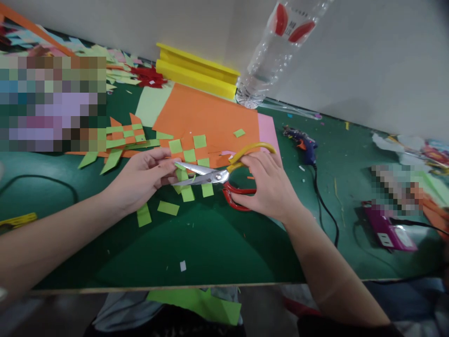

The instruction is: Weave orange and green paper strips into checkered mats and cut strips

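Note:
My right hand [268, 185] grips scissors [213, 176] with one yellow and one red handle, the steel blades slightly apart and pointing left. The blades meet a light green paper strip [186, 187] that my left hand [145, 175] pinches at its near end. Cut green paper squares [168, 208] lie on the green table [210, 243] below the hands. Just behind them a woven piece of orange and green strips [191, 152] rests on an orange sheet [210, 117].
A second woven orange and green piece [122, 135] lies at left. Folded yellow paper [196, 70] and a clear plastic bottle [270, 56] stand by the wall. A blue glue gun [303, 142] with a black cord and a purple power strip [387, 229] lie right. Green paper [199, 304] hangs below the table edge.

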Action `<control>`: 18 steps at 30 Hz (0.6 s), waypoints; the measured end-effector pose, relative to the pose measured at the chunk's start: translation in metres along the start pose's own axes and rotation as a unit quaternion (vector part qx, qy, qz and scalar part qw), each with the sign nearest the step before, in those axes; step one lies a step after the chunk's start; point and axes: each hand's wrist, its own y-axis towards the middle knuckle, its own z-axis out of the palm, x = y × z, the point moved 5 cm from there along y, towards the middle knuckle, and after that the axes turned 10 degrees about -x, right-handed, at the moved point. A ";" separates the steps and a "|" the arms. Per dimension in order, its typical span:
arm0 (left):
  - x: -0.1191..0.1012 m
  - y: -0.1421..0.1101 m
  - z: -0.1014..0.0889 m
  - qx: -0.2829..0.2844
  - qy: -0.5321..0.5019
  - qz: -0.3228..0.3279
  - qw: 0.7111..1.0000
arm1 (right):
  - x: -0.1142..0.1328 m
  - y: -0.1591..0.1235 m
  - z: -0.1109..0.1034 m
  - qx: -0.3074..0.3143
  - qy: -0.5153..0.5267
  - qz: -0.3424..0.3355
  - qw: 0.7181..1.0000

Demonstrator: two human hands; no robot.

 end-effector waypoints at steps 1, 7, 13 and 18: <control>0.000 -0.001 0.000 0.001 0.008 -0.002 1.000 | 0.000 0.000 0.000 0.001 0.002 0.000 1.000; -0.002 -0.003 0.004 0.022 0.033 0.002 0.999 | 0.001 -0.001 0.000 0.000 0.016 -0.006 1.000; -0.001 -0.002 0.002 -0.006 0.044 -0.013 0.999 | 0.001 -0.001 -0.002 -0.003 0.016 -0.003 1.000; -0.001 -0.002 0.000 0.016 0.074 0.018 0.997 | -0.001 0.000 -0.003 -0.010 -0.004 0.002 1.000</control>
